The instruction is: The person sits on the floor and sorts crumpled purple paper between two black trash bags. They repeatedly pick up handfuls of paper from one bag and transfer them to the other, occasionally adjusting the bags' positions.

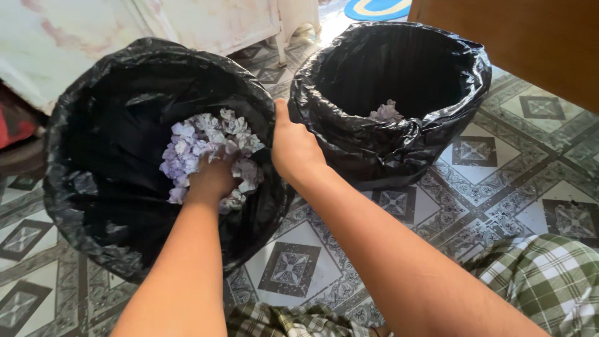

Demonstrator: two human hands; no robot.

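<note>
Left hand [212,178] digs into crumpled paper [209,140], grip hidden; right hand [293,150] clasps the bag [93,187] rim at 3 o'clock.

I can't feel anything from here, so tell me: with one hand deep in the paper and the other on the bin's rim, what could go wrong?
1. The left hand is buried in crumpled paper; a loose grab may spill balls onto the tiled floor.
2. The right hand grips the left bin by its liner; the thin plastic could slip or tear.
3. The right bin stands close by, so a swing could knock it.
</note>
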